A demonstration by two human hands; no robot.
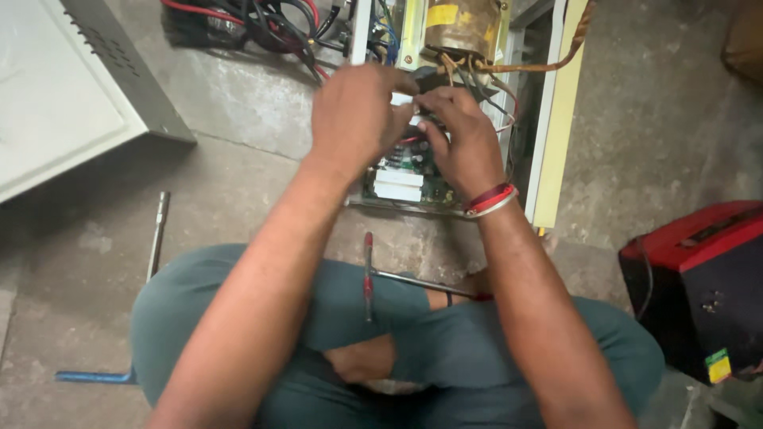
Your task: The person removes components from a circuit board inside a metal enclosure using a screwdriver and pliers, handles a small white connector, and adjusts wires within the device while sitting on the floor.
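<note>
My left hand (354, 115) and my right hand (461, 139) meet over an opened electrical unit (548, 119) on the concrete floor. Both hands pinch something small where their fingertips touch, above a green circuit board (409, 184) with white blocks; what they hold is hidden by the fingers. A copper-wound transformer (461, 28) with several wires sits just beyond the fingers. My right wrist wears red and silver bangles (491, 199).
A grey metal cover (71, 87) lies at the left. A T-handle tool (155, 246) lies on the floor by my left knee, red-handled pliers (368, 274) on my legs. A red and black box (699, 278) stands at the right. Cables (254, 24) bunch at the top.
</note>
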